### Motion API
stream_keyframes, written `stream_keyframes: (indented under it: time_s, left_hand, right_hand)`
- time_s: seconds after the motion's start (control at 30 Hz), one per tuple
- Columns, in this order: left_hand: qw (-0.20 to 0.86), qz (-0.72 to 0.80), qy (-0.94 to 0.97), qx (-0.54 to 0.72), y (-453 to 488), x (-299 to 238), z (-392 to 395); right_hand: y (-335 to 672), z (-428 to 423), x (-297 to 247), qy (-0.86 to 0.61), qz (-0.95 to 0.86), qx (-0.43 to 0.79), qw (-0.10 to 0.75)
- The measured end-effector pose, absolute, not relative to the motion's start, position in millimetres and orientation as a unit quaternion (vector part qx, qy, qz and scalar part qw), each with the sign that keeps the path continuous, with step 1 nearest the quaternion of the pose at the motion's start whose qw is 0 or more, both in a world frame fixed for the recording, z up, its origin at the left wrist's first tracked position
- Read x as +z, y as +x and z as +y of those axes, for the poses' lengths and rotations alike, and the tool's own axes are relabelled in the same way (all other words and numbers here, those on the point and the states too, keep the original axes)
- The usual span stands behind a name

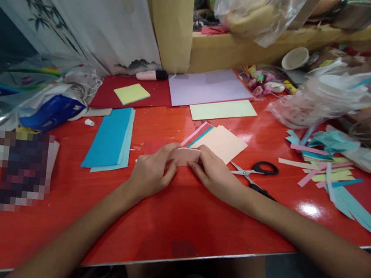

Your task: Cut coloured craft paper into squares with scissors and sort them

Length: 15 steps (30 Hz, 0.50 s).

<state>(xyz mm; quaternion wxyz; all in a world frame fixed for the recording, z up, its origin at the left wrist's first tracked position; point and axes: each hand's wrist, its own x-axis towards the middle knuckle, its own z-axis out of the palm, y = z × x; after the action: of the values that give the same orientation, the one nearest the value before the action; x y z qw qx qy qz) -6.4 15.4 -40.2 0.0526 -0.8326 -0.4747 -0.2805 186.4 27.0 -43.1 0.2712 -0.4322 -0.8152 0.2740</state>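
Both my hands rest on the red table and pinch a small pink folded paper between them. My left hand grips its left end with curled fingers. My right hand holds the right end, fingers pressed down on the fold. Just behind the pink piece lies a small stack of peach, pink and blue sheets. Black-handled scissors lie right beside my right wrist.
A blue paper stack lies to the left, a yellow pad and lilac sheet at the back. Coloured paper strips and plastic bags crowd the right side. A blue packet sits far left.
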Motion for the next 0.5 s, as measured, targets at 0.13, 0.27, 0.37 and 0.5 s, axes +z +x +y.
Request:
stream_keyframes:
  time_s: [0.13, 0.27, 0.37, 0.5]
  left_hand:
    - [0.071, -0.454, -0.837, -0.298, -6.9, -40.5, 15.4]
    - [0.085, -0.448, -0.837, -0.301, -7.0, -41.2, 15.7]
    - [0.09, -0.447, -0.837, -0.302, -6.8, -41.8, 15.7]
    - [0.105, -0.46, -0.836, -0.281, -6.0, -40.6, 15.1]
  right_hand:
    - [185.9, 26.7, -41.6, -0.43, -0.818, 0.267, 0.273]
    - [185.9, 26.1, -41.2, -0.445, -0.814, 0.266, 0.263]
    - [186.4, 25.2, -39.9, -0.451, -0.813, 0.265, 0.256]
    - [185.4, 23.8, -35.0, -0.465, -0.804, 0.283, 0.237]
